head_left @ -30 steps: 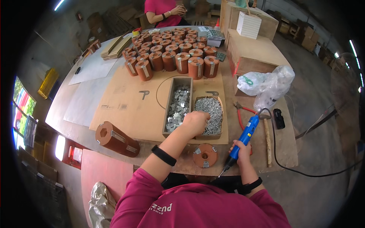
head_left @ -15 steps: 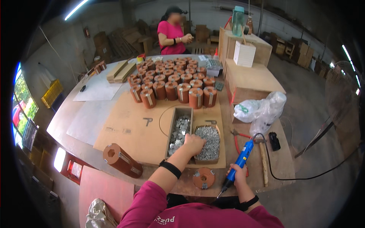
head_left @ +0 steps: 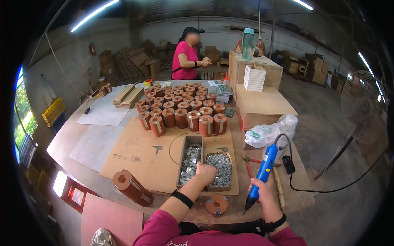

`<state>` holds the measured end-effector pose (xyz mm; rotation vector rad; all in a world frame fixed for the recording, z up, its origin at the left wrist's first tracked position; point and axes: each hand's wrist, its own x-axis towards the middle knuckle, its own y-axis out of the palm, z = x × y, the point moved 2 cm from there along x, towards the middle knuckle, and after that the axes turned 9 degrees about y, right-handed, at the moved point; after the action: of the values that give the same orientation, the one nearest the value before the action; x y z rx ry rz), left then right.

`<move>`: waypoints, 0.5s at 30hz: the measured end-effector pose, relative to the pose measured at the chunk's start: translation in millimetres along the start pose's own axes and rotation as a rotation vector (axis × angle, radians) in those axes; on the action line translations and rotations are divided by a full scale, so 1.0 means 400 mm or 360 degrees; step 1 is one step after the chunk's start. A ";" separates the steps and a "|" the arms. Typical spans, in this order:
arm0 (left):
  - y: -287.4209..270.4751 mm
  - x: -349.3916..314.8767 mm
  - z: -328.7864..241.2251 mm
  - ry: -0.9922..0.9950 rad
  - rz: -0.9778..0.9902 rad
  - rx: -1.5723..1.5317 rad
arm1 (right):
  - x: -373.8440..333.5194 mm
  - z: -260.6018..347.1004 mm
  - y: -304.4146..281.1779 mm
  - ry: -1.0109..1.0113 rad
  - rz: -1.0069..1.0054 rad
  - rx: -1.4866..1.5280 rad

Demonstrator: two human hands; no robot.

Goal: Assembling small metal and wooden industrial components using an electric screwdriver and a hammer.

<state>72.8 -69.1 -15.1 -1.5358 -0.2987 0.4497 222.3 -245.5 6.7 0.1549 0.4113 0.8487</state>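
Screws point(head_left: 221, 167), grey heap in the right wooden tray point(head_left: 210, 189), mid-worktop point(head_left: 123, 153); left hand point(head_left: 205, 172) rests on the heap's near edge, fingers curled into it, whether anything is pinched cannot be told. Right hand point(head_left: 261, 189) clenched around a blue electric screwdriver point(head_left: 262, 171), tip down, just right of a round brown spool point(head_left: 216, 204) lying flat at the near edge. Advice: pick one screw cleanly and keep the driver upright beside the spool.
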 end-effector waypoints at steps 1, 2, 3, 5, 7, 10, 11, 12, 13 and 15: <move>-0.002 -0.001 0.001 -0.0006 0.0005 -0.0005 | -0.016 0.036 0.013 -0.0120 0.0048 -0.0026; -0.004 -0.001 0.004 -0.0007 -0.0004 -0.0002 | -0.031 0.068 0.025 -0.0244 0.0098 -0.0052; -0.001 -0.003 0.006 -0.0008 -0.0040 -0.0014 | -0.043 0.089 0.031 -0.0316 0.0117 -0.0036; 0.003 -0.009 0.011 -0.0011 -0.0083 -0.0021 | -0.080 0.133 0.048 -0.0420 0.0139 -0.0079; 0.006 -0.015 0.022 -0.0038 -0.0204 0.0009 | -0.104 0.164 0.066 -0.0528 0.0176 -0.0112; -0.016 -0.045 0.020 0.0006 -0.0375 -0.0187 | -0.142 0.197 0.073 -0.0722 0.0200 -0.0076; -0.040 -0.063 0.011 0.0002 -0.0375 -0.0189 | -0.153 0.208 0.070 -0.0823 0.0200 -0.0108; -0.072 -0.089 0.001 -0.0018 -0.0565 -0.0547 | -0.160 0.221 0.068 -0.0818 0.0204 -0.0110; -0.102 -0.120 -0.011 -0.0040 -0.0752 -0.0905 | -0.172 0.239 0.066 -0.0959 0.0250 -0.0033; -0.137 -0.172 -0.030 -0.0017 -0.0855 -0.1089 | -0.195 0.272 0.076 -0.1109 0.0309 0.0096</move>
<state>22.5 -110.2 45.5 -2.0151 -0.9153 -0.0923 200.1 -281.3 137.3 0.5335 -0.2364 0.9137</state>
